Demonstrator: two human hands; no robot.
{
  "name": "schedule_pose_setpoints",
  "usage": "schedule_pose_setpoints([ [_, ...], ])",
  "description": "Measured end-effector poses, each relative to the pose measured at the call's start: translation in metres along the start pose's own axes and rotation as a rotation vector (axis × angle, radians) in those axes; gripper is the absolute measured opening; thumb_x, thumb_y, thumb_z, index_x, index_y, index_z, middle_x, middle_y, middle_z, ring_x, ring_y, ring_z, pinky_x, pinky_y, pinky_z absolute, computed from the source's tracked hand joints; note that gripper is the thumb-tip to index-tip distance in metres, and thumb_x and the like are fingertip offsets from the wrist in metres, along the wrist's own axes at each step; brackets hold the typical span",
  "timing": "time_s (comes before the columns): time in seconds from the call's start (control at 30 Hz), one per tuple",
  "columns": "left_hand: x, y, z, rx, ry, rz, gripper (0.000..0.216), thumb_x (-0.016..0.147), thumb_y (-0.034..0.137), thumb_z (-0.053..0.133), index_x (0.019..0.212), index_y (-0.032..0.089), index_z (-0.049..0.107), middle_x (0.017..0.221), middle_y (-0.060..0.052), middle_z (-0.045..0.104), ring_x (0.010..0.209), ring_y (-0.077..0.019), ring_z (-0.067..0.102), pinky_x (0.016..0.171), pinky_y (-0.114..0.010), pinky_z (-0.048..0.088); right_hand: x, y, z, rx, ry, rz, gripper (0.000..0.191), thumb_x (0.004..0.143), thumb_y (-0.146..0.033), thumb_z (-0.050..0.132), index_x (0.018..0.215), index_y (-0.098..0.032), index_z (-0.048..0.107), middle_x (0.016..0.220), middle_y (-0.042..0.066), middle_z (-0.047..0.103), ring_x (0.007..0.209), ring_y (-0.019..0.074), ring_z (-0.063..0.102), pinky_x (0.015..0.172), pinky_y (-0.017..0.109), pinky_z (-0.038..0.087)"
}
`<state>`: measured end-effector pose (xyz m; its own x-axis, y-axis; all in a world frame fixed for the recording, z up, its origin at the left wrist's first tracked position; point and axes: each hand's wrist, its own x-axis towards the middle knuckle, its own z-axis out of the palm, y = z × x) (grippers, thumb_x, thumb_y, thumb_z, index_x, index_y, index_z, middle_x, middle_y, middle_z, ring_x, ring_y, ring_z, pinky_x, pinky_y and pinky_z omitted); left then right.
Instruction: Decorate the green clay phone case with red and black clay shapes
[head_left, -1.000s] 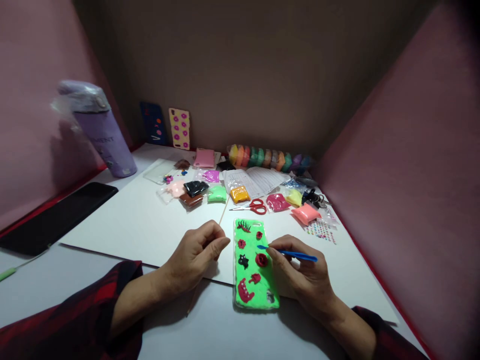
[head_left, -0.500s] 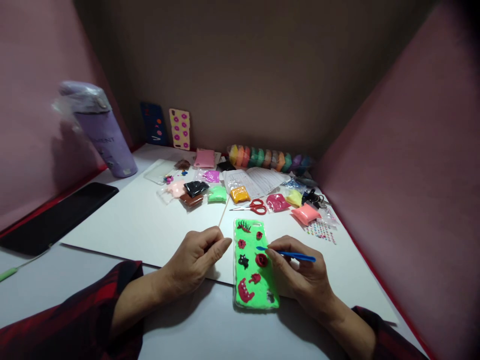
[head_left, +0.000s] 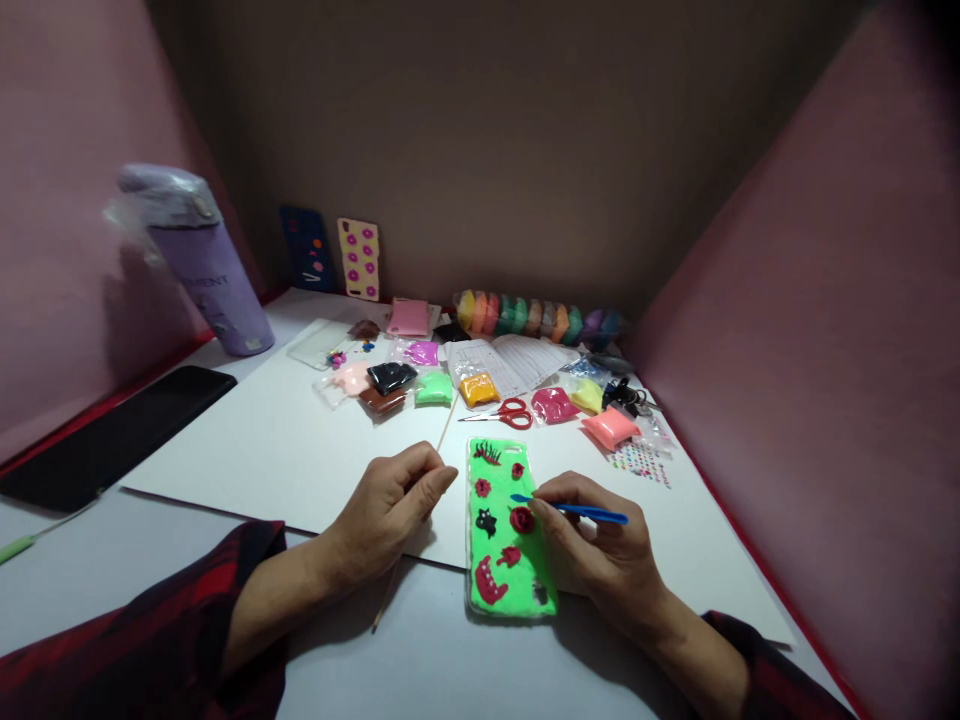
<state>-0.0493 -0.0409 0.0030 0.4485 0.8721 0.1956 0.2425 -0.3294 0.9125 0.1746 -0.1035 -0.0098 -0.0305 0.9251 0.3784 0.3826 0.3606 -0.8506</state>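
A green clay-covered phone case lies flat between my hands, decorated with red flowers, a black figure and a red dotted shape. My right hand pinches a blue clay modelling tool, its pointed tip just over the case beside a dark red rose. The side of that hand rests close against the case's right edge. To the left, my left hand is closed around a thin wooden stick. One end of the stick sticks out beyond the fingers, the other below the palm.
Red-handled scissors lie just beyond the case. Several clay packets, such as an orange one, spread across the white board. A purple bottle and a black phone stand and lie at left. Decorated cases lean on the back wall.
My left hand has shifted slightly up and left, and the stick's lower end now shows beneath it. The right hand with the blue tool has barely moved.
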Motion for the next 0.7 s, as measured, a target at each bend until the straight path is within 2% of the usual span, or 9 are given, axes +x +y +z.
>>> schedule_pose_setpoints([
  [0.7, 0.0000, -0.0025, 0.0013, -0.074, 0.018, -0.012, 0.019, 0.088, 0.028, 0.052, 0.073, 0.016, 0.051, 0.060, 0.006, 0.044, 0.053, -0.0077, 0.037, 0.048, -0.020, 0.031, 0.0002, 0.0013, -0.0004, -0.021, -0.007, -0.009, 0.007, 0.087, -0.022, 0.061, 0.083, -0.018, 0.065, 0.072, 0.002, 0.066, 0.062, 0.0130, 0.061, 0.053, 0.024, 0.047],
])
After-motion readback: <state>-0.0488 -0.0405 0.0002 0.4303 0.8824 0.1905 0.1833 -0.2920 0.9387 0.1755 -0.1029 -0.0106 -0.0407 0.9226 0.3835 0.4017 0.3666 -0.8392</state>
